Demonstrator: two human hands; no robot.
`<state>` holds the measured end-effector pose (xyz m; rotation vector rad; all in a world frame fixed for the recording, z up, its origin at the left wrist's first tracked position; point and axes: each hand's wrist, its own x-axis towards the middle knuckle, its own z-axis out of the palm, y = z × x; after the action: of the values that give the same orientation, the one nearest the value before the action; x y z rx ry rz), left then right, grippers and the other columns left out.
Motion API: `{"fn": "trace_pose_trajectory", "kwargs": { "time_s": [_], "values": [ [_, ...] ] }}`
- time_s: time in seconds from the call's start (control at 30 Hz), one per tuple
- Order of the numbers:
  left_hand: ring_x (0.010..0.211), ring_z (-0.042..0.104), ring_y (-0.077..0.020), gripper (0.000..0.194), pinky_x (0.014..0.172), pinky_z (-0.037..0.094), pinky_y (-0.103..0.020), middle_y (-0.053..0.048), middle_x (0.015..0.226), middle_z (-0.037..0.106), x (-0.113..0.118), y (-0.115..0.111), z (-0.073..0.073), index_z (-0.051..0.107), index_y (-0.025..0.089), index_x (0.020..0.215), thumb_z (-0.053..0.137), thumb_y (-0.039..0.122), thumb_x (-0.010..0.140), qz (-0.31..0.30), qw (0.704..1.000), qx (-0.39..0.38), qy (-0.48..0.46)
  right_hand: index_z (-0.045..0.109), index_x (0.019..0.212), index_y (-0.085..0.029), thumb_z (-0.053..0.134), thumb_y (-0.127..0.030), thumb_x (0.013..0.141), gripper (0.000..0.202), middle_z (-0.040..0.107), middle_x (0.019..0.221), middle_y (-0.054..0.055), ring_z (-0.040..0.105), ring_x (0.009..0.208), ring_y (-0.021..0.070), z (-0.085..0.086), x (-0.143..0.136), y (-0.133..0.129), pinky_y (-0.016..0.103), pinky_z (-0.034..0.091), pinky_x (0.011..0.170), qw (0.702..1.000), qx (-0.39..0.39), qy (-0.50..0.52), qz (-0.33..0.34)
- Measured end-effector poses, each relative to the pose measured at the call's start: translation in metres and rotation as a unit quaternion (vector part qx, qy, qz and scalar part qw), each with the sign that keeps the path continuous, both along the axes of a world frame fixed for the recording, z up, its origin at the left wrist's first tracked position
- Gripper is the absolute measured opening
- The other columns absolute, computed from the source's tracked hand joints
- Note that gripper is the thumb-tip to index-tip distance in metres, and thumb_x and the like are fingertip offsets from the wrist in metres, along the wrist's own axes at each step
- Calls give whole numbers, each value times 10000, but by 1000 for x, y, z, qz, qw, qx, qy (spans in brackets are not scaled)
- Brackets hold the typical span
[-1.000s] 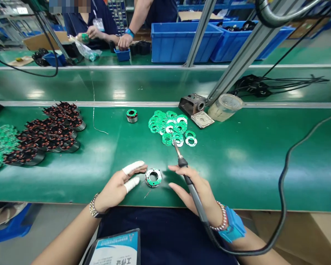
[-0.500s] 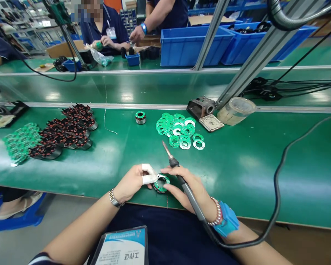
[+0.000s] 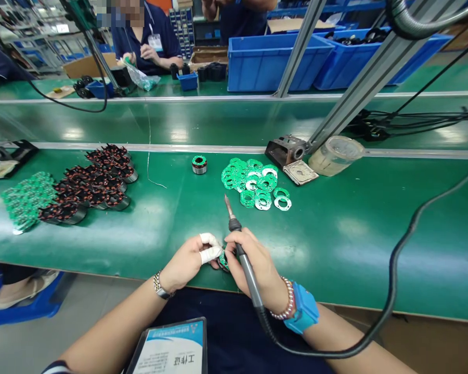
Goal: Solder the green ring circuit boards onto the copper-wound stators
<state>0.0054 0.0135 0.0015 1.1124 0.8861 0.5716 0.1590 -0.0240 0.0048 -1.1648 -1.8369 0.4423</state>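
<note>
Left hand [image 3: 187, 259] pinching green board [image 3: 223, 261], right hand [image 3: 253, 267] gripping soldering iron [image 3: 242, 254], badge [image 3: 171, 348] (reads 工作证)

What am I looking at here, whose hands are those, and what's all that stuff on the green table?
The picture comes from a camera on a worker's head, looking down at their own two hands. The left hand, with taped fingertips, and the right hand together hold a small green ring-shaped board. The right hand also grips a soldering iron, tip pointing away. On the green table lie a pile of green rings, dark copper-wound coils and a clear tub. Other people work across the belt.
</note>
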Motion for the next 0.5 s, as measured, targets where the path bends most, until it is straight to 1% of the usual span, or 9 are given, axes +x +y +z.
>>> {"fn": "trace_pose_trajectory", "kwargs": {
  "time_s": [0.1,0.2,0.27,0.37,0.43,0.5],
  "values": [
    [553,528,-91,297,592,455,-240,35,624,498,0,1,0,492,148,658,623,409,712,-6,1000,-20,-4,484,938,-206,468,-85,796,188,539,705,15,512,660,163,4,3,-5,283,460,600,1000,15,-4,-18],
    [558,541,-94,252,590,456,-236,36,618,507,0,5,0,483,148,650,621,349,715,-30,999,-27,3,503,897,-217,534,-95,781,171,572,743,19,543,671,156,11,14,-12,281,469,614,999,7,11,-29],
    [555,546,-96,218,584,453,-234,35,612,515,-1,7,0,483,149,648,613,310,716,-40,999,-19,12,526,892,-224,529,-83,789,175,575,695,5,542,614,142,17,24,-18,265,465,574,1000,-1,16,-15],
    [554,557,-105,187,577,451,-236,37,597,513,-1,9,0,477,154,646,593,279,723,-45,999,-1,26,557,996,-226,515,-92,802,240,562,607,-9,528,535,137,24,35,-27,258,455,507,1000,-6,4,17],
    [545,561,-106,173,566,447,-234,37,594,513,0,8,-1,472,156,648,577,267,731,-44,998,12,36,562,1052,-217,532,-105,790,286,574,616,5,539,545,146,28,40,-31,271,468,511,1000,0,2,23],
    [529,559,-100,161,551,441,-228,37,595,513,0,7,-1,467,158,649,563,255,734,-41,998,24,43,585,1025,-210,535,-93,775,281,583,636,20,546,564,148,31,43,-33,278,476,516,1000,-6,18,24]
  ]
}}
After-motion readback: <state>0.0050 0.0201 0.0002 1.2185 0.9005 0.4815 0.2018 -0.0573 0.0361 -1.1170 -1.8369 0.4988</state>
